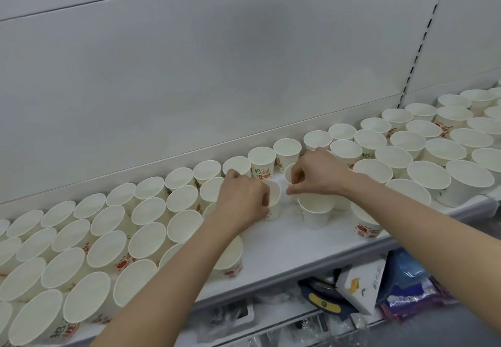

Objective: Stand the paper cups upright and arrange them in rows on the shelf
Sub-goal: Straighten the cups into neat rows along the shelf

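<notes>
Both hands work at the gap in the middle of the shelf (pixel 271 241), each on one cup.
Left hand (pixel 244 200): fingers curled round a tilted cup (pixel 274 197), mouth facing right. Right hand (pixel 315 174): fingertips pinching the rim of a second cup (pixel 289 174) near the back row. Upright cup (pixel 315 211) stands just below the right hand. Rows of upright paper cups (pixel 108 227) fill the shelf left and right of the gap.
</notes>
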`<state>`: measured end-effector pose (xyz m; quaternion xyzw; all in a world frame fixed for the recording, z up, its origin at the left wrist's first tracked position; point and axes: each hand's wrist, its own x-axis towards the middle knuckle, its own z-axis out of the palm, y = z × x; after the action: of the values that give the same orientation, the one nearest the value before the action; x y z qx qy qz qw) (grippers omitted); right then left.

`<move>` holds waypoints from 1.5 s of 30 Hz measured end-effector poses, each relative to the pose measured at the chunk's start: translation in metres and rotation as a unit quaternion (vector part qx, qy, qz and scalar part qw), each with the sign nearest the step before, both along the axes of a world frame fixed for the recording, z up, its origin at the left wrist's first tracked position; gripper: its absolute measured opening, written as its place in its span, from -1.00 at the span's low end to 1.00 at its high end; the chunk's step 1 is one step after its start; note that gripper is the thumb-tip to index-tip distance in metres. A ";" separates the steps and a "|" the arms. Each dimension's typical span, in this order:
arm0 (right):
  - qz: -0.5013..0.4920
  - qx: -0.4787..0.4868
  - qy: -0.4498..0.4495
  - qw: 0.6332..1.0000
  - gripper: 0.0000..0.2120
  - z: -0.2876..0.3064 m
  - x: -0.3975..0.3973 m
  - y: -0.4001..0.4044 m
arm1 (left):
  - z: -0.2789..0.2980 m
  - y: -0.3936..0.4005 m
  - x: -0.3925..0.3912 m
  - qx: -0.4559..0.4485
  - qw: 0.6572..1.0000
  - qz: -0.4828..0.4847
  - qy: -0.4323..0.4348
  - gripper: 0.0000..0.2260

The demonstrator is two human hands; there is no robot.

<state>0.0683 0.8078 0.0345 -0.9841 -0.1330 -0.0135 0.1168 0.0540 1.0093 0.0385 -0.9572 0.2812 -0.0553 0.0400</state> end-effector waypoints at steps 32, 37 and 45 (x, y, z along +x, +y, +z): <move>0.022 0.017 -0.063 0.998 -0.94 -0.010 0.011 0.026 | -0.018 0.018 0.013 -0.041 0.987 0.113 -0.104 -0.91; 0.018 0.020 -0.082 0.996 -0.92 -0.018 0.011 0.032 | -0.016 0.019 0.011 -0.057 0.990 0.095 -0.091 -0.89; -0.059 0.176 -0.100 0.977 -0.94 0.001 -0.013 -0.037 | -0.012 -0.045 -0.029 -0.211 0.968 -0.131 -0.030 -0.82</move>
<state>0.0555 0.7704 0.0359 -0.9478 -0.0813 -0.1418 0.2736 0.0253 0.9645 0.0261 -0.8969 0.3845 -0.1466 -0.1622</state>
